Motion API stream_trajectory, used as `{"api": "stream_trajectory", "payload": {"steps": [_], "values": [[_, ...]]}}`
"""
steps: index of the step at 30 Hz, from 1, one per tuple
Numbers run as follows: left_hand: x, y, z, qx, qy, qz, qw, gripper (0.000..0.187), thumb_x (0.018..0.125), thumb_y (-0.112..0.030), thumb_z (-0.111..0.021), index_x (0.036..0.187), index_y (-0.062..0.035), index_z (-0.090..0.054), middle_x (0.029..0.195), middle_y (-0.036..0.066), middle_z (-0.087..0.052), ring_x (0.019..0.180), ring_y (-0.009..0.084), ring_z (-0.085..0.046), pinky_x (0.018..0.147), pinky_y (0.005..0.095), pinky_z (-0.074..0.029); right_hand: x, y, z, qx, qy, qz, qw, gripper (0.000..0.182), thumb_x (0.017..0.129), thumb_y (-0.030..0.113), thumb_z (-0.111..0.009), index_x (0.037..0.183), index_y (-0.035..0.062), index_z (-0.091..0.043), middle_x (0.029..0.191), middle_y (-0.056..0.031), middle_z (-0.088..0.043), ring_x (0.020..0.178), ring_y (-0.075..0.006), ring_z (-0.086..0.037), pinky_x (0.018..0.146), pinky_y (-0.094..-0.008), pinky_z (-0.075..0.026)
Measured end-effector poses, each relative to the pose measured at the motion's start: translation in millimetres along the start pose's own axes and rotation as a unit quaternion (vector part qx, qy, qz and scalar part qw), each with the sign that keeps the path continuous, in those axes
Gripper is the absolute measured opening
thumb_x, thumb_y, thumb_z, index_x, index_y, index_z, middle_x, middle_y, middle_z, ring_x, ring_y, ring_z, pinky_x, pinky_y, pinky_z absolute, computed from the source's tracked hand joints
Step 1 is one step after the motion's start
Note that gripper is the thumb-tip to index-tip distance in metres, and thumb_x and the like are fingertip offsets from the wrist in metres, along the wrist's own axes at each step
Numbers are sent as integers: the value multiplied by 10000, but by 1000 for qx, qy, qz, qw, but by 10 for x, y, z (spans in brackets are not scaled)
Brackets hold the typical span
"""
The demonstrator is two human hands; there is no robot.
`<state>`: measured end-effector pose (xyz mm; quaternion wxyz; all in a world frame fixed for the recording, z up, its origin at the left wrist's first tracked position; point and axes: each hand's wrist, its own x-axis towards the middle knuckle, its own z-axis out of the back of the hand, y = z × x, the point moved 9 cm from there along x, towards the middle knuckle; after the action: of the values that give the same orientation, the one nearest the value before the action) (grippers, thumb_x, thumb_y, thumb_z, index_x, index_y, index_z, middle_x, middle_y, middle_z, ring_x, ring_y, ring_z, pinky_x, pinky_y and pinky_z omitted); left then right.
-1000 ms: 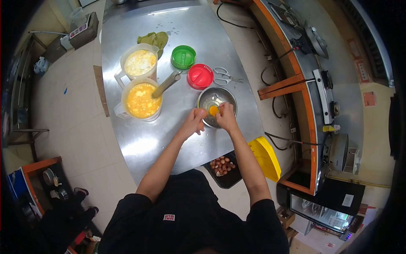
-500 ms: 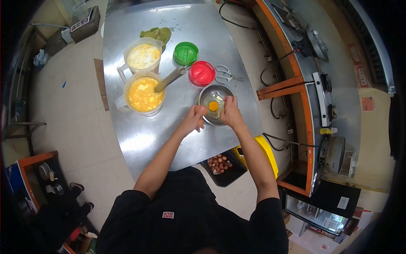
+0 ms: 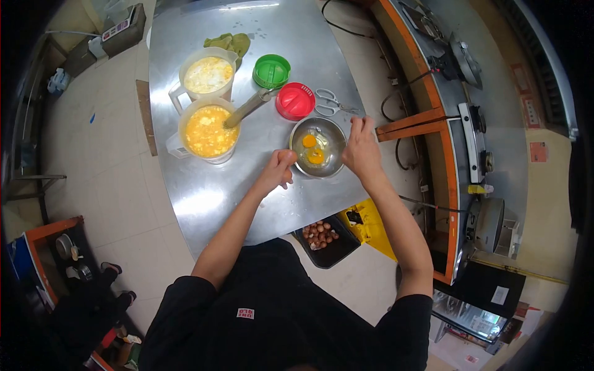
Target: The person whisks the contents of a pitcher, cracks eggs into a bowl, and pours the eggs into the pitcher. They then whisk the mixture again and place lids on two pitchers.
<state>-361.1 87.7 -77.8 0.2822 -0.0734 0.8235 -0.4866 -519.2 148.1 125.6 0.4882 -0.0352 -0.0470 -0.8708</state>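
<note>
My left hand (image 3: 274,172) grasps a smooth brown egg (image 3: 288,157) beside the round steel bowl (image 3: 332,135), which holds yellow yolks (image 3: 315,156) on the metal bench (image 3: 260,204); my right hand (image 3: 362,150) curls near its rim, grip unclear.

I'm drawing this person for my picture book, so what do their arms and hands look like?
The left hand and right hand have no gloves on. The wrists have no watch that I can see; rings are too small to tell. The black sleeves are short, so the forearms are bare. They belong to a black top with a little red-and-white label.
</note>
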Motion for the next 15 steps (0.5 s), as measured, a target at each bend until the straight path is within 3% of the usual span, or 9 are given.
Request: {"api": "stream_trajectory", "payload": {"steps": [2,5,7,9,12,13,15], "values": [[-8,7,-26,-5,2,-1,1000,507,1003,-475,-447,1249,-37,-380,857,82,-548,567,158,-626,401,272,-498,12,-8,-206,-12,9,-26,1000,541,690,-15,-649,1165,26,-392,1196,-246,-408,852,-451,-636,699,-516,-559],[-16,20,-82,-8,9,5,1000,503,1003,-480,-445,1238,-39,-384,852,77,-542,572,158,-628,400,271,-499,-7,-159,-805,21,71,-123,990,520,704,-1,-649,1160,17,-401,1158,-231,-435,862,-410,-614,736,-438,-550],[-28,3,-82,-2,6,9,1000,506,1001,-488,-445,1230,-40,-389,850,73,-537,576,158,-629,400,269,-499,-39,-572,-1436,135,-65,-67,986,484,737,-1,-606,1180,18,-413,1057,-179,-484,739,-320,-589,634,-387,-514],[-58,-9,-38,-7,-1,3,1000,515,1000,-495,-443,1232,-38,-394,853,69,-531,580,158,-631,400,266,-498,-224,-882,-1518,260,-103,-106,954,453,772,15,-586,1193,36,-419,971,-123,-505,663,-234,-546,561,-329,-469],[-64,32,38,-6,-7,6,1000,516,1004,-499,-431,1244,-44,-403,863,66,-521,590,157,-630,404,263,-494,-807,-1353,-1594,455,-13,-240,857,412,828,63,-597,1203,93,-428,895,-43,-491,645,-133,-487,510,-255,-412],[-72,32,63,-5,-9,6,1000,515,1005,-499,-429,1248,-46,-404,865,66,-521,593,156,-630,405,263,-493,-1062,-1363,-1438,518,22,-244,820,399,847,81,-606,1206,118,-435,887,-21,-483,657,-112,-488,502,-244,-406],[-126,-6,87,7,-10,14,1000,509,1023,-500,-369,1233,-39,-421,923,62,-505,633,165,-624,430,264,-475,-1632,-1457,-1258,533,96,-299,786,402,841,49,-609,1202,149,-460,879,-22,-492,653,-115,-489,500,-249,-407]]}}
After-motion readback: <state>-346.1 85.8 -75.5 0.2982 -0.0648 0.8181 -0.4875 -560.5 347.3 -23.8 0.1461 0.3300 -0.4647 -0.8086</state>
